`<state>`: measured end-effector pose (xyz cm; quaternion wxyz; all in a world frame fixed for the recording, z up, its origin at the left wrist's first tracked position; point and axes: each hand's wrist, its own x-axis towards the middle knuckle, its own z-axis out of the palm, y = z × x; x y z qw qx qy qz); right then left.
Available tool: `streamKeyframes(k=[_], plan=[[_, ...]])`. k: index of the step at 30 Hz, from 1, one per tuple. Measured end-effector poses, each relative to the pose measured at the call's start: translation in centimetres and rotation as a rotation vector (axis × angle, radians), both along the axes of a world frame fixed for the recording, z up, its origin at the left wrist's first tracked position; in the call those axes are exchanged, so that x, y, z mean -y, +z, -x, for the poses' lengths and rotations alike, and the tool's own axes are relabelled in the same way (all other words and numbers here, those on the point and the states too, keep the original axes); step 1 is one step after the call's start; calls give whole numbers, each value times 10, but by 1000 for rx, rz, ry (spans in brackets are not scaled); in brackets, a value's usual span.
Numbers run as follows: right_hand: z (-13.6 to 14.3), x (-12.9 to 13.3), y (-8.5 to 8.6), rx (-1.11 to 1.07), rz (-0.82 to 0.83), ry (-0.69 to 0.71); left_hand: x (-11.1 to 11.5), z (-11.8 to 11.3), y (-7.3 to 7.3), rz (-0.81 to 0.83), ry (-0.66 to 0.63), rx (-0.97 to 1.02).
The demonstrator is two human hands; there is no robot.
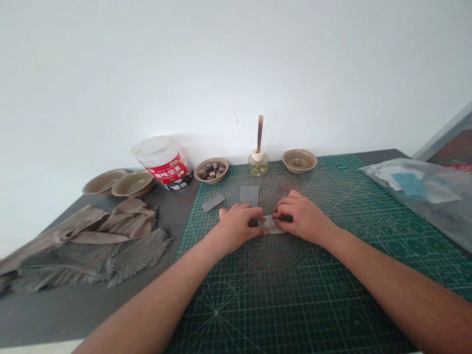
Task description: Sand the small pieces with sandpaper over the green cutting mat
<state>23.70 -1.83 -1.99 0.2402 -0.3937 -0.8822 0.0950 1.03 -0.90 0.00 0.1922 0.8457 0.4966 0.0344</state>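
Observation:
A small pale grey sheet, thin like paper or foil, lies on the green cutting mat between my hands. My left hand grips its left side, thumb at the near corner and fingers curled over the far edge. With thumb and fingers closed, my right hand holds the right side of this sheet. Whatever lies under the right fingertips is hidden. Just beyond the hands are a grey rectangular sheet and a brownish square piece, partly covered by my right hand. A narrower grey strip rests farther left.
Along the wall stand a bowl of dark brown pieces, a reed diffuser, a bowl with one small piece and a plastic tub. Crumpled cloths and two bowls are left; a plastic bag is right.

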Motion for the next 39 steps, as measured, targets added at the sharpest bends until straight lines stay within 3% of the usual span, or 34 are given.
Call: streamKeyframes(k=[5, 17, 21, 24, 28, 31, 34, 39], plan=[[1, 2, 1, 6, -13, 49, -1, 1, -1, -12, -9, 5], [0, 2, 1, 4, -4, -45, -1, 0, -1, -5, -1, -14], [2, 4, 0, -8, -2, 40, -2, 0, -3, 3, 3, -8], [3, 5, 1, 12, -24, -43, -3, 1, -4, 1, -2, 6], [5, 5, 1, 7, 3, 13, -3, 1, -5, -11, -6, 14], [3, 4, 2, 0, 18, -34, -3, 1, -5, -3, -2, 9], [-2, 4, 5, -125, 104, -112, -3, 1, -4, -3, -14, 11], [-8, 4, 9, -646, 536, -112, -4, 3, -2, -41, -91, 108]])
